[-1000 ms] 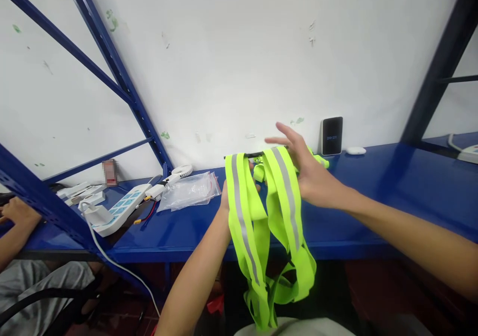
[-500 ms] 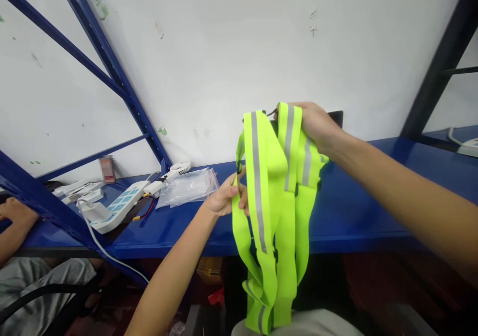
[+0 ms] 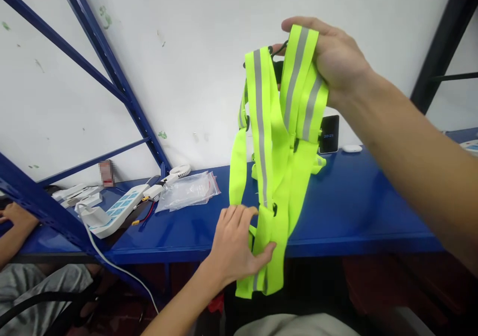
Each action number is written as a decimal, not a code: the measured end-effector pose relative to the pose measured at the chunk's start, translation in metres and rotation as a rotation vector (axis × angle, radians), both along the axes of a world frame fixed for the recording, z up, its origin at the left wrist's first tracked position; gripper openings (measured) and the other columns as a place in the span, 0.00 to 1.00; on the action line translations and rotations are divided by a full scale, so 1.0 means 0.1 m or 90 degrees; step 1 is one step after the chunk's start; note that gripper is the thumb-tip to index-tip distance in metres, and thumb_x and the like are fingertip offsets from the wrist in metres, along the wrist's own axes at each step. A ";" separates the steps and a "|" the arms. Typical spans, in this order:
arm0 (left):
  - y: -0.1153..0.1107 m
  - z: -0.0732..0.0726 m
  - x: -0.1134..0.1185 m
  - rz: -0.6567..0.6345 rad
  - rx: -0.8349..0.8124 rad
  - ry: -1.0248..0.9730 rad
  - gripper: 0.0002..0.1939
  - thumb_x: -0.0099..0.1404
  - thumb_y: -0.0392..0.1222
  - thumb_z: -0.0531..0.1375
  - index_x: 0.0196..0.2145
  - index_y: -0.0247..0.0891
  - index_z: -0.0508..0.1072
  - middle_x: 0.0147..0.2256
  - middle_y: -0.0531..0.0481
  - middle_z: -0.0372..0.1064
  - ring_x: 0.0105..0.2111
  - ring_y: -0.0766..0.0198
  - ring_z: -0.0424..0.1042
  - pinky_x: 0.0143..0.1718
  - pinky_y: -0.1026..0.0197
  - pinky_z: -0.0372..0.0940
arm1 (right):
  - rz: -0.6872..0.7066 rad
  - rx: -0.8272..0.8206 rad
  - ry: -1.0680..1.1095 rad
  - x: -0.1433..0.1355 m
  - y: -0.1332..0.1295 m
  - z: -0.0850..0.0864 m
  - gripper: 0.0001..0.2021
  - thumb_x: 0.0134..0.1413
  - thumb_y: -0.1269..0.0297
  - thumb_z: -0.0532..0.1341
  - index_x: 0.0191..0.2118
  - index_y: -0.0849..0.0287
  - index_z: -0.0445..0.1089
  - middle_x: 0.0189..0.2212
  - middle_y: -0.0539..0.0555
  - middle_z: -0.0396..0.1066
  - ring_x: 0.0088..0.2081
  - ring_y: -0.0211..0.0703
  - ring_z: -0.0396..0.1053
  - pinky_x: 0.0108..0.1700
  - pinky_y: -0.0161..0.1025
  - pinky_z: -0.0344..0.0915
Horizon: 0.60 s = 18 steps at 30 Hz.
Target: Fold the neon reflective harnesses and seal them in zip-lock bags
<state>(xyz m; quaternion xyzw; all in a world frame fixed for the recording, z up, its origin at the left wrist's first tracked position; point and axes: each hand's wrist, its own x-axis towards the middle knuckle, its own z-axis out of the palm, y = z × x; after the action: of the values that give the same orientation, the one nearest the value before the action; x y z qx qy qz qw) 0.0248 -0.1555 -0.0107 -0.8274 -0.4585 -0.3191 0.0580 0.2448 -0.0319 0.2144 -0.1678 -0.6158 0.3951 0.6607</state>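
Observation:
A neon-yellow reflective vest (image 3: 260,142) made of straps with grey stripes and black buckles hangs in front of me, over the blue table's front edge. My right hand (image 3: 332,57) is closed on its top end, raised against the white wall; part of its fingers is hidden behind the straps. Lower down, my left hand (image 3: 239,246) curls around the hanging straps, thumb across the front and fingers at the left side. The bottom loops dangle just below the left hand.
On the blue table (image 3: 358,206) lie clear plastic bags (image 3: 186,191), a small white fan (image 3: 179,170) and a power strip (image 3: 121,209). A dark-screened device (image 3: 329,134) leans by the wall. Another person's hand (image 3: 18,216) rests far left, beyond the blue rack post (image 3: 48,211).
My right hand has lifted the vest's top end higher. My left hand has moved down along the straps to their lower part. The device by the wall shows more now.

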 end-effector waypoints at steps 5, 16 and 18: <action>-0.13 -0.01 -0.19 -0.038 -0.199 -0.114 0.12 0.68 0.47 0.55 0.42 0.40 0.75 0.38 0.43 0.75 0.52 0.46 0.66 0.53 0.46 0.59 | 0.097 0.050 -0.014 0.21 0.08 0.03 0.10 0.57 0.75 0.59 0.38 0.53 0.75 0.29 0.47 0.77 0.40 0.38 0.75 0.44 0.41 0.71; -0.28 0.13 -0.60 -0.382 -0.493 -0.956 0.09 0.65 0.43 0.57 0.41 0.44 0.76 0.11 0.62 0.47 0.08 0.74 0.47 0.15 0.68 0.54 | -0.006 -0.180 0.138 0.89 0.71 -0.51 0.21 0.61 0.68 0.48 0.25 0.57 0.75 0.37 0.46 0.79 0.43 0.34 0.75 0.35 0.41 0.63; -0.29 0.08 -0.63 -0.446 -0.482 -0.939 0.14 0.64 0.49 0.59 0.46 0.45 0.74 0.10 0.65 0.39 0.07 0.75 0.40 0.15 0.67 0.54 | 0.001 -0.251 0.154 0.91 0.74 -0.58 0.18 0.60 0.69 0.51 0.28 0.55 0.77 0.33 0.48 0.79 0.38 0.35 0.76 0.36 0.42 0.65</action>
<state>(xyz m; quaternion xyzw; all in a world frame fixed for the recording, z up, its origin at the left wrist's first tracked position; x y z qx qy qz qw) -0.0381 -0.1849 -0.0025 -0.4683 -0.1748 -0.5959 -0.6285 0.3353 0.0421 0.1561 -0.2443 -0.4429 0.5256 0.6840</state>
